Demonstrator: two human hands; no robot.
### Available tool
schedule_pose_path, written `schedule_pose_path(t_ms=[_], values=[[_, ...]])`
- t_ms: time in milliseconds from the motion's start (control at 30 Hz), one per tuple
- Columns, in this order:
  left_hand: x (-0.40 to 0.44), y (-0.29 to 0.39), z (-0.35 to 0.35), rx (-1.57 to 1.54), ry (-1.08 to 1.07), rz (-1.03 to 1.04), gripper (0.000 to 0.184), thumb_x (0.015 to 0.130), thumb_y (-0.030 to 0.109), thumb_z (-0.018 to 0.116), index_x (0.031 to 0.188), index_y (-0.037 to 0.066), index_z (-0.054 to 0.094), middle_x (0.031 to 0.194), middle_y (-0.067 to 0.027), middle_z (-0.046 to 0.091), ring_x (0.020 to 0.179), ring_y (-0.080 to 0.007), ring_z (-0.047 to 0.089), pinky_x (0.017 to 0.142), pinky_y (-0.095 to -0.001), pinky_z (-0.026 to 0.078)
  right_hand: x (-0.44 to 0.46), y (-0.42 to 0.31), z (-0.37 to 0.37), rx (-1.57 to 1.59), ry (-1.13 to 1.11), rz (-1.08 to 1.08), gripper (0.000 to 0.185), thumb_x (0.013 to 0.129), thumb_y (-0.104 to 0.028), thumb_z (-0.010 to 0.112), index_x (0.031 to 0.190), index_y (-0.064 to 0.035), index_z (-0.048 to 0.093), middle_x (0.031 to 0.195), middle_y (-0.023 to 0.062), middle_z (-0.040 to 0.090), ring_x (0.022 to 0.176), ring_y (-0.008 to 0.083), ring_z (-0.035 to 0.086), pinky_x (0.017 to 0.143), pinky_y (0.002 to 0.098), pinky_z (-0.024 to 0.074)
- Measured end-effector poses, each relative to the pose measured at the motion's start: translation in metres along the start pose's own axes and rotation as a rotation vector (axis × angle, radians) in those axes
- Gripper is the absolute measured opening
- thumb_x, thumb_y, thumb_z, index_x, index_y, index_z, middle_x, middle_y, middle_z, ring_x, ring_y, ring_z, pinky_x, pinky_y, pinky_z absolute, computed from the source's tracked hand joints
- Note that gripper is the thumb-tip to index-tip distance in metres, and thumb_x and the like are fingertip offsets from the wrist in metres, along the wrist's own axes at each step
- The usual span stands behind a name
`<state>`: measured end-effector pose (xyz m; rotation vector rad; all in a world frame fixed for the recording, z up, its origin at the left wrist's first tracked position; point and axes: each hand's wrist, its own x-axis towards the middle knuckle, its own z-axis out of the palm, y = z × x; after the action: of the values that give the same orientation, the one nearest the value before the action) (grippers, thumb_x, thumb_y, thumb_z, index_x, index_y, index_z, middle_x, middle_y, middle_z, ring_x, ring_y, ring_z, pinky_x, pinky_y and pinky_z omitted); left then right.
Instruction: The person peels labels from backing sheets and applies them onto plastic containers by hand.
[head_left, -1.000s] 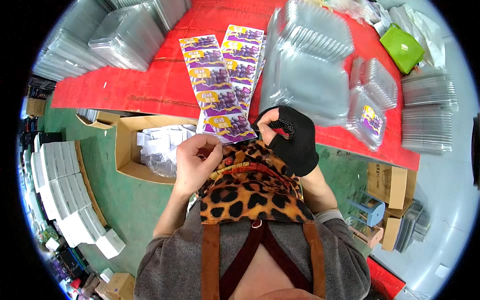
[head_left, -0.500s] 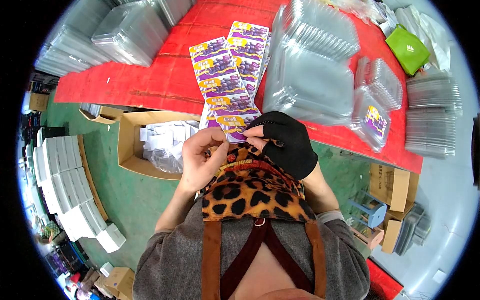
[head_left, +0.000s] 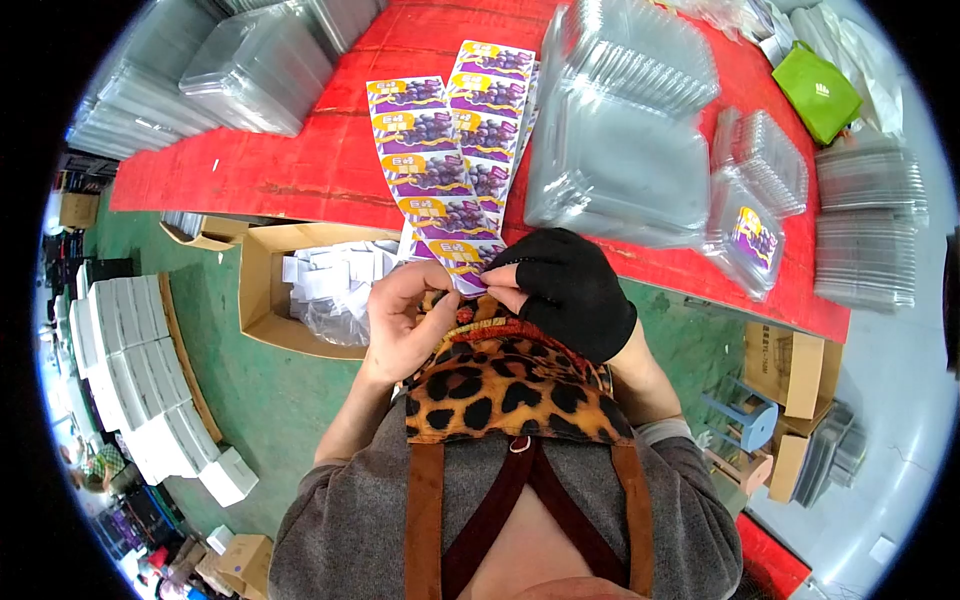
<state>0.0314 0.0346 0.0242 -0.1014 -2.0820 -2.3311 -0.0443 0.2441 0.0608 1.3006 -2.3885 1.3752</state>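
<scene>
A strip of purple and yellow grape labels (head_left: 430, 175) runs down over the near edge of the red table, its lowest label between my hands. The bare fingers of my left hand (head_left: 408, 318) are pinched at the strip's lower left corner. My right hand (head_left: 565, 292), in a black fingerless glove, pinches the lower right end of the same strip. More label sheets (head_left: 492, 95) lie just behind it. Right of them are stacked clear plastic trays (head_left: 620, 165), and farther right a clear box (head_left: 748, 240) bears one grape label.
Clear container stacks (head_left: 262, 70) fill the table's back left. More stacks (head_left: 866, 255) and a green bag (head_left: 817, 92) are at the right. A carton of white papers (head_left: 268, 325) stands below the table edge (head_left: 250, 175). A blue stool (head_left: 750, 425) is at lower right.
My right hand has come down and left onto the label strip and closed on its end. My left hand has moved slightly right. The strip's upper part swung right, then back left.
</scene>
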Motion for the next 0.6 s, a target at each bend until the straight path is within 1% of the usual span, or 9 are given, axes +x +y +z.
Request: schedule_pose_path(t_ms=[133, 233, 333, 433, 533, 567, 600], values=[[0.002, -0.002, -0.002, -0.001, -0.060, 0.080, 0.012, 0.083, -0.011, 0.054, 0.092, -0.005, 0.059, 0.089, -0.0072, 0.061, 0.083, -0.0117, 0.057, 0.075, -0.0263, 0.045, 0.000, 0.000, 0.002, 0.118, -0.019, 0.028, 0.014, 0.077, -0.010, 0.077, 0.088, -0.0056, 0.069, 0.087, 0.0093, 0.069, 0.076, 0.0270, 0.066, 0.067, 0.0380, 0.0507], [0.003, -0.006, -0.004, -0.010, -0.061, 0.089, 0.012, 0.081, -0.012, 0.053, 0.089, -0.004, 0.059, 0.087, -0.0071, 0.060, 0.080, -0.0127, 0.057, 0.073, -0.0271, 0.045, 0.001, -0.005, 0.002, 0.140, -0.038, 0.108, 0.016, 0.074, -0.008, 0.077, 0.087, -0.0053, 0.068, 0.084, 0.0094, 0.067, 0.075, 0.0277, 0.065, 0.065, 0.0379, 0.0508], [0.004, 0.001, 0.003, -0.055, -0.072, 0.061, 0.009, 0.081, -0.010, 0.055, 0.086, -0.003, 0.059, 0.085, -0.0073, 0.059, 0.079, -0.0136, 0.056, 0.072, -0.0272, 0.044, 0.001, -0.005, 0.005, 0.110, 0.015, 0.120, 0.018, 0.072, -0.009, 0.079, 0.084, -0.0050, 0.067, 0.081, 0.0088, 0.066, 0.073, 0.0284, 0.065, 0.066, 0.0375, 0.0511], [0.001, -0.008, 0.002, 0.066, -0.107, 0.008, 0.007, 0.080, -0.007, 0.057, 0.084, -0.002, 0.060, 0.086, -0.0082, 0.060, 0.081, -0.0161, 0.057, 0.075, -0.0284, 0.045, 0.001, -0.009, 0.000, 0.100, 0.023, 0.202, 0.027, 0.070, -0.011, 0.081, 0.093, -0.0059, 0.068, 0.086, 0.0105, 0.066, 0.080, 0.0301, 0.066, 0.072, 0.0384, 0.0514], [0.004, -0.006, 0.008, 0.089, -0.123, 0.072, 0.006, 0.080, -0.005, 0.060, 0.086, -0.001, 0.061, 0.089, -0.0099, 0.062, 0.086, -0.0186, 0.058, 0.079, -0.0303, 0.045, 0.004, -0.010, -0.004, 0.140, -0.003, 0.111, 0.040, 0.069, -0.013, 0.082, 0.106, -0.0075, 0.067, 0.096, 0.0113, 0.067, 0.088, 0.0318, 0.065, 0.078, 0.0394, 0.0505], [0.003, -0.012, 0.006, 0.042, -0.137, 0.051, 0.008, 0.080, -0.005, 0.061, 0.087, -0.002, 0.061, 0.095, -0.0109, 0.063, 0.091, -0.0200, 0.058, 0.084, -0.0324, 0.044, 0.002, -0.008, -0.003, 0.130, -0.014, 0.074, 0.045, 0.068, -0.014, 0.082, 0.110, -0.0081, 0.066, 0.100, 0.0113, 0.067, 0.092, 0.0320, 0.065, 0.081, 0.0397, 0.0501], [0.003, -0.013, 0.007, 0.024, -0.125, 0.064, 0.009, 0.080, -0.006, 0.061, 0.087, -0.002, 0.062, 0.097, -0.0108, 0.063, 0.092, -0.0201, 0.058, 0.086, -0.0328, 0.044, 0.000, -0.007, -0.003, 0.120, -0.025, 0.037, 0.050, 0.068, -0.014, 0.082, 0.115, -0.0087, 0.066, 0.105, 0.0114, 0.068, 0.095, 0.0323, 0.064, 0.083, 0.0399, 0.0498]])
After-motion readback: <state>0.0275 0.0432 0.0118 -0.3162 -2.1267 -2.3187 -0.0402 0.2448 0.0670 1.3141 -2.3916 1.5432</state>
